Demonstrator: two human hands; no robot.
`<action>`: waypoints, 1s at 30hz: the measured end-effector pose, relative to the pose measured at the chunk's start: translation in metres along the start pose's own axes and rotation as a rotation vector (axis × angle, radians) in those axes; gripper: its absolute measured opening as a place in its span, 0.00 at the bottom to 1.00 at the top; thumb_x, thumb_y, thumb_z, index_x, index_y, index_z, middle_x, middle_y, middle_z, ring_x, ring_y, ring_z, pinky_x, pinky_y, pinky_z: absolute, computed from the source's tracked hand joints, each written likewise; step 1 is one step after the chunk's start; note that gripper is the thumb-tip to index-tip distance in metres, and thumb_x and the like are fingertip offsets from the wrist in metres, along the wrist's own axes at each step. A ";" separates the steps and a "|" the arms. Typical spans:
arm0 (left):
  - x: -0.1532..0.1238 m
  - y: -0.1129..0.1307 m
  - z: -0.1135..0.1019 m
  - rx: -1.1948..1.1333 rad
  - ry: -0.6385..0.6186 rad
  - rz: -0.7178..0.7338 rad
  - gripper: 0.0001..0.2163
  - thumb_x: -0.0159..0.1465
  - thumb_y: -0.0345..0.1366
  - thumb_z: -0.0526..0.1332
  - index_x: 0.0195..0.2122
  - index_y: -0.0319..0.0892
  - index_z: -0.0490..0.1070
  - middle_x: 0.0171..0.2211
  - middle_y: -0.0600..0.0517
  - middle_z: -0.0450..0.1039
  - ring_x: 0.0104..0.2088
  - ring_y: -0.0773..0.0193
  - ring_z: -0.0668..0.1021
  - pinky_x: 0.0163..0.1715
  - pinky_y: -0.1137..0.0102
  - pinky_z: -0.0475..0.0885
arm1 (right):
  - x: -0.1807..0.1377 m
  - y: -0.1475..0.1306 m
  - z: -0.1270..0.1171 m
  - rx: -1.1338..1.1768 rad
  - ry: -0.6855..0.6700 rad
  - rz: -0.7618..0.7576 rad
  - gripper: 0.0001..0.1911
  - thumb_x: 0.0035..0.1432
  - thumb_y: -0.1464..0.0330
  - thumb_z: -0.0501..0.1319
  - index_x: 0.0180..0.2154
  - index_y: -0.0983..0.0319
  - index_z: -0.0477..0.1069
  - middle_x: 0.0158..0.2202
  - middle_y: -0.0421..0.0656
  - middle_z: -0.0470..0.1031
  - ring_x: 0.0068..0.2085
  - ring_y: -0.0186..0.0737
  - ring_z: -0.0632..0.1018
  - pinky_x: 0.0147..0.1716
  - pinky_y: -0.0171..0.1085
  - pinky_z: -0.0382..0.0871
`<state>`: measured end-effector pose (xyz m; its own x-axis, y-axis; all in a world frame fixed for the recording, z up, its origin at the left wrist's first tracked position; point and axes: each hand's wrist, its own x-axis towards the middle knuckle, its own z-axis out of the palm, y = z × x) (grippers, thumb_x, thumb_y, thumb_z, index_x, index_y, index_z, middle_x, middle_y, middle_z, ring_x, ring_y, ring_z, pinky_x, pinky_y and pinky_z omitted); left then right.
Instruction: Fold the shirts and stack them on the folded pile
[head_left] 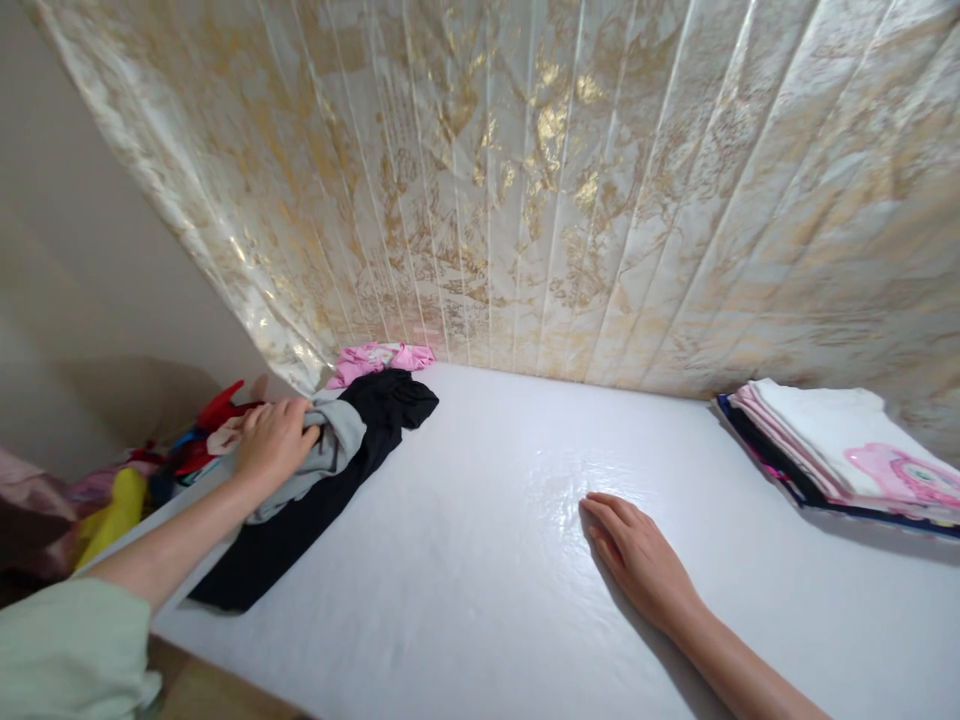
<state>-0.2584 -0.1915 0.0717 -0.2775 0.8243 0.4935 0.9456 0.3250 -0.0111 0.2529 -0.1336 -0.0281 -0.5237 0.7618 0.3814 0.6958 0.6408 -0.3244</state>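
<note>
At the table's left side my left hand is closed on a grey garment, its fingers curled into the bunched cloth. Beneath the grey cloth lies a black garment, stretched lengthwise with a crumpled far end. A pink piece of clothing is heaped just behind it, against the curtain. My right hand rests palm down on the white tabletop, fingers extended and close together, holding nothing.
Folded clothes form a stack at the right, a white top with a pink print uppermost. More loose clothes, including a yellow piece and a red one, lie past the left edge. A gold-patterned curtain hangs along the back.
</note>
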 end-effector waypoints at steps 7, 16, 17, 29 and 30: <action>0.040 0.065 -0.066 -0.306 0.270 -0.104 0.16 0.61 0.45 0.52 0.47 0.44 0.63 0.42 0.47 0.71 0.45 0.53 0.75 0.43 0.59 0.68 | 0.010 -0.010 -0.008 0.134 -0.031 0.031 0.16 0.62 0.65 0.52 0.50 0.57 0.71 0.50 0.50 0.73 0.50 0.49 0.75 0.50 0.50 0.69; 0.009 0.211 -0.082 -1.016 -0.113 0.218 0.13 0.56 0.48 0.58 0.34 0.45 0.65 0.31 0.54 0.72 0.34 0.62 0.75 0.36 0.70 0.70 | 0.071 -0.078 -0.052 0.738 -0.039 0.151 0.30 0.57 0.57 0.62 0.59 0.59 0.61 0.49 0.47 0.73 0.49 0.44 0.74 0.46 0.42 0.69; 0.007 0.217 -0.075 -1.060 -0.203 0.228 0.14 0.56 0.50 0.59 0.34 0.44 0.66 0.31 0.54 0.73 0.34 0.61 0.75 0.35 0.70 0.70 | 0.072 -0.074 -0.051 0.762 -0.090 0.181 0.25 0.57 0.57 0.62 0.53 0.61 0.66 0.42 0.44 0.75 0.42 0.42 0.76 0.40 0.38 0.70; 0.003 0.177 -0.035 -0.920 -0.289 0.168 0.16 0.55 0.51 0.56 0.33 0.45 0.74 0.32 0.55 0.78 0.35 0.59 0.77 0.37 0.72 0.70 | 0.025 0.002 -0.091 0.474 0.111 0.371 0.11 0.56 0.62 0.57 0.29 0.62 0.72 0.31 0.41 0.74 0.34 0.37 0.73 0.35 0.35 0.67; 0.001 0.177 -0.037 -0.909 -0.252 0.165 0.16 0.55 0.50 0.55 0.34 0.45 0.74 0.32 0.55 0.78 0.34 0.60 0.77 0.37 0.73 0.70 | 0.023 0.001 -0.092 0.452 0.130 0.357 0.11 0.57 0.62 0.57 0.30 0.61 0.72 0.33 0.43 0.75 0.37 0.38 0.74 0.37 0.37 0.68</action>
<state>-0.0847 -0.1503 0.1026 -0.0570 0.9376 0.3431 0.7169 -0.2008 0.6677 0.2863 -0.1244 0.0598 -0.2108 0.9383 0.2741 0.5243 0.3452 -0.7785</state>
